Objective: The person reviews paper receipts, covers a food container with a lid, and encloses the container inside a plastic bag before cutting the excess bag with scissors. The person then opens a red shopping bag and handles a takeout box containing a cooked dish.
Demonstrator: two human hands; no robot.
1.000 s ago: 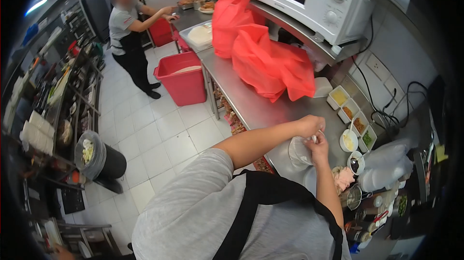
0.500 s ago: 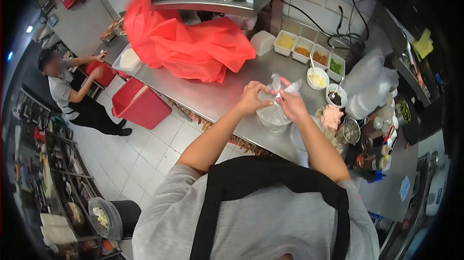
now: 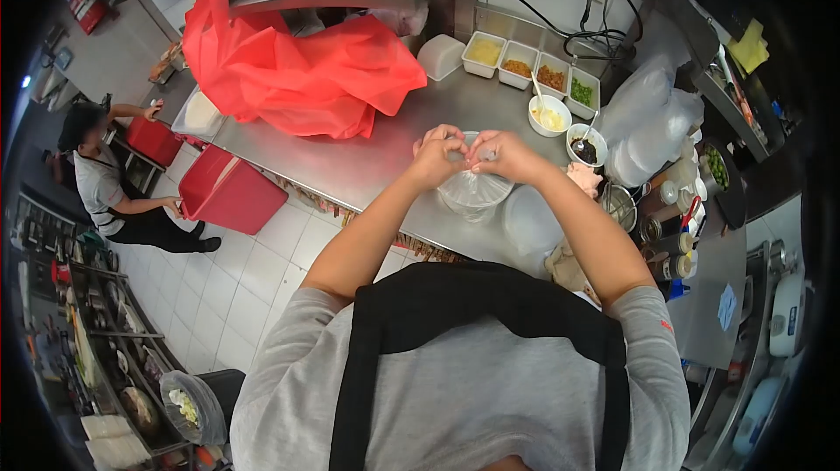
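Observation:
A clear plastic bag (image 3: 475, 201) stands on the steel counter with a round tub-like shape inside it. My left hand (image 3: 437, 160) pinches the gathered neck of the bag from the left side. From the right, my right hand (image 3: 506, 157) grips the same neck, its thumb meeting the left one at the middle. The fingers partly hide the twisted top. Just right of the bag lies a translucent round lid or container (image 3: 532, 219), close under my right forearm.
A red cloth bag (image 3: 302, 77) lies spread at the back left of the steel counter (image 3: 324, 165). Small tubs of toppings (image 3: 518, 64) and bowls line the back right, near plastic-wrapped containers (image 3: 643, 138). A co-worker (image 3: 105, 182) stands left beside a red bin (image 3: 232, 195).
My hands have come together over the bag's neck, thumbs now meeting, and the bag top no longer sticks up above them. The co-worker has lowered one hand to the red bin.

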